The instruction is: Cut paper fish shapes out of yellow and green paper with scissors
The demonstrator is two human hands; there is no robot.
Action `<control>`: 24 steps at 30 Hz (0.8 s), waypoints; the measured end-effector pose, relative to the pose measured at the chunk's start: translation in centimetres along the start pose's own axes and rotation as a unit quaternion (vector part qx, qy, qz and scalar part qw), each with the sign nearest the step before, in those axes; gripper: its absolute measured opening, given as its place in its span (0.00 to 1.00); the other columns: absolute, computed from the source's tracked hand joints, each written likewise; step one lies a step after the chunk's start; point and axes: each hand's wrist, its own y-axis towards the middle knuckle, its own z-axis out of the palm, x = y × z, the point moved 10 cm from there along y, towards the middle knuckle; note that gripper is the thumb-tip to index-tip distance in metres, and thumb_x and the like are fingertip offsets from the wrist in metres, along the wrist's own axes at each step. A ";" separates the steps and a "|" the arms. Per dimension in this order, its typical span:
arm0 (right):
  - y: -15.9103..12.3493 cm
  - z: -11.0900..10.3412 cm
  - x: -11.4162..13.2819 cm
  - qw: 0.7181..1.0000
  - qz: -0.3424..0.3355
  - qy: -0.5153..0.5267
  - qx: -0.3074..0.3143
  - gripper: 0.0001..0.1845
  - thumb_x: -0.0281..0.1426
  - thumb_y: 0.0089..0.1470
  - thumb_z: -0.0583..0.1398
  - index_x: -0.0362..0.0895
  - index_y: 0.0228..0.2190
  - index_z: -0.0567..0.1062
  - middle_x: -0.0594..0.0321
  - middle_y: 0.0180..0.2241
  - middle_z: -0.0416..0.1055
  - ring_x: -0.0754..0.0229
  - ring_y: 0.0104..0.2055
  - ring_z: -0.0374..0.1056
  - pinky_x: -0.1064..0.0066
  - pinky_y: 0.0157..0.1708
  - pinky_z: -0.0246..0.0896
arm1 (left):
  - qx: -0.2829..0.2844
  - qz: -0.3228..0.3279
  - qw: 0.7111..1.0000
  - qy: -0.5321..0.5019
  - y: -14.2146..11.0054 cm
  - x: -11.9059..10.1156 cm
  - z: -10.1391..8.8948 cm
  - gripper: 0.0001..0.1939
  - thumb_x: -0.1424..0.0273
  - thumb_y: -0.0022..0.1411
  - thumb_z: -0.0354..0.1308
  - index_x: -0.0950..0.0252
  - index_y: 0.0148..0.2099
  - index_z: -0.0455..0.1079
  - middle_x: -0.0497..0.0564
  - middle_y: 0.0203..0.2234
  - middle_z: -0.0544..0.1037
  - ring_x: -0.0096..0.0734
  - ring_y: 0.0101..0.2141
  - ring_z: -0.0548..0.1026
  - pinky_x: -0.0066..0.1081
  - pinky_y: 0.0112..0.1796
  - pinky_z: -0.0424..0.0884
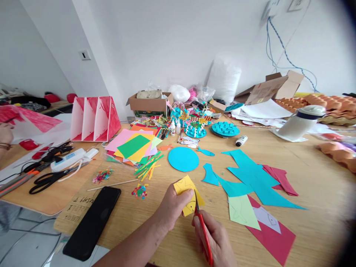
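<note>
My left hand (174,205) pinches a piece of yellow paper (185,184) with a fish outline drawn on it. My right hand (215,237) grips red-handled scissors (205,237), their dark blades at the right edge of the yellow paper. Just beyond lies a blue paper circle (183,159) flat on the table. Right of my hands are blue paper offcuts (250,178), a pale green sheet (243,212) and a lilac sheet (267,219), both with drawn lines, on red paper (280,241). An orange paper fish (165,147) and a blue paper fish (205,152) lie behind the circle.
A black phone (93,222) lies at the left front, near black-handled scissors (50,180) and a power strip (68,159). Stacked coloured paper (136,146), glue bottles (172,128) and a cardboard box (151,104) stand behind. A white jug (300,122) is at right. Another person's hand (5,135) shows far left.
</note>
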 end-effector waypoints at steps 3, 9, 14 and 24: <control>0.0 0.1 0.0 1.000 -0.002 -0.004 0.003 0.22 0.48 0.54 0.49 0.45 0.19 0.59 0.72 0.15 0.54 0.67 0.18 0.52 0.76 0.17 0.47 | 0.009 0.003 1.000 -0.002 -0.1 -0.4 0.3 0.06 0.68 0.49 0.53 0.66 0.28 0.63 0.45 0.20 0.64 0.24 0.22 0.63 0.25 0.26 0.62; 0.0 0.0 0.3 1.000 0.008 -0.005 -0.001 0.23 0.50 0.54 0.47 0.45 0.21 0.62 0.72 0.15 0.54 0.66 0.17 0.54 0.75 0.17 0.48 | 0.017 0.000 1.000 0.011 -0.2 -0.5 0.7 0.05 0.69 0.49 0.54 0.66 0.28 0.63 0.44 0.19 0.64 0.24 0.22 0.62 0.25 0.26 0.61; 0.0 -0.2 0.6 1.000 0.006 -0.009 -0.001 0.24 0.50 0.54 0.48 0.45 0.21 0.62 0.72 0.15 0.54 0.66 0.17 0.54 0.75 0.17 0.48 | 0.012 -0.008 1.000 0.010 -0.2 -0.2 0.7 0.05 0.69 0.49 0.53 0.67 0.28 0.63 0.45 0.20 0.64 0.24 0.22 0.63 0.26 0.26 0.61; 0.0 -0.6 0.3 1.000 0.000 -0.017 -0.019 0.24 0.50 0.53 0.50 0.45 0.18 0.61 0.71 0.13 0.56 0.66 0.17 0.53 0.75 0.16 0.47 | 0.028 -0.006 1.000 0.001 -0.2 -0.2 0.9 0.05 0.69 0.49 0.53 0.67 0.29 0.65 0.45 0.20 0.65 0.26 0.24 0.65 0.27 0.29 0.64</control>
